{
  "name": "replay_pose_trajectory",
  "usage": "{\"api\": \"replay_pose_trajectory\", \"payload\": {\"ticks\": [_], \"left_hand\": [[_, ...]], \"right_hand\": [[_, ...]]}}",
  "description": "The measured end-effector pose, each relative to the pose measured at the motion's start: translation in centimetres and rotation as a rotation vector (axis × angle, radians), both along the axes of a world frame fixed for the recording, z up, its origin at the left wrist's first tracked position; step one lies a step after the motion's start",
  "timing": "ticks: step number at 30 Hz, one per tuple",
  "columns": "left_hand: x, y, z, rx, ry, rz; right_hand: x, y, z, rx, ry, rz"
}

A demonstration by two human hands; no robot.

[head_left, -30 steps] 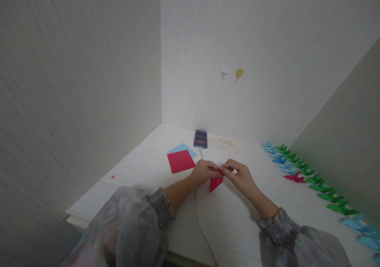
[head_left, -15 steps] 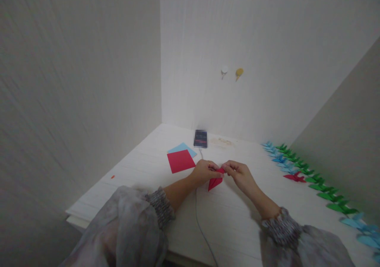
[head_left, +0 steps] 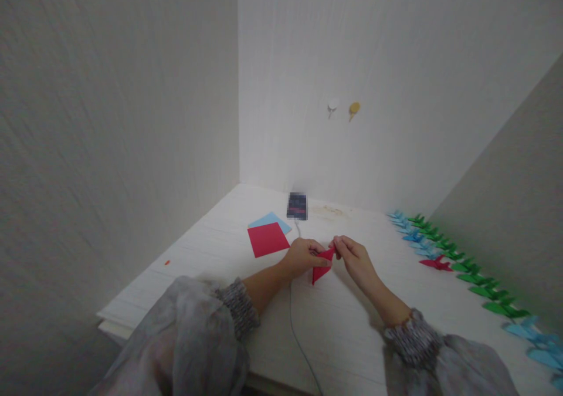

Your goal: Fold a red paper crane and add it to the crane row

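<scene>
Folded red origami paper (head_left: 322,273), over the worktop (head_left: 352,343), is pinched between fingers of the left hand (head_left: 302,256) and, at one tip, the right hand (head_left: 353,256); probably light, easily creased, best gripped along folds.

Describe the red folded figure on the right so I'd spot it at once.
Along the right of the white table, folded paper figures lie lined up. The red figure rests beside the green figures, where a run of blue figures ends; it alone there is red.
</scene>
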State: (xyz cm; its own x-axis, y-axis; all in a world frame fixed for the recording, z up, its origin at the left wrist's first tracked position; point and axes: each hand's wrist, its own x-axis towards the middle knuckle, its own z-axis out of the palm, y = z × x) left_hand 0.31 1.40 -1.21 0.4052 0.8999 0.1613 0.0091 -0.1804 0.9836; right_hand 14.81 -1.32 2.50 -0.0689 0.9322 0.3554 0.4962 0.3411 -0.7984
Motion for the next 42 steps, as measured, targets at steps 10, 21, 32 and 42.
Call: {"api": "replay_pose_trajectory", "payload": {"ticks": [10,21,32,42], "left_hand": [[0.0,-0.2,0.2,0.072,-0.091,0.048],[0.2,0.1,0.6,0.087,-0.307,0.192],[-0.1,-0.5,1.2,-0.035,-0.215,0.136],[0.3,-0.4,0.9,-0.215,-0.290,-0.006]], "right_hand": [[-0.5,-0.2,0.2,0.038,0.059,0.071],[0.0,0.5,-1.1,0.042,0.216,0.044],[-0.1,0.3,-0.9,0.145,0.191,0.019],[-0.4,-0.1,-0.7,0.055,0.407,-0.056]]}}
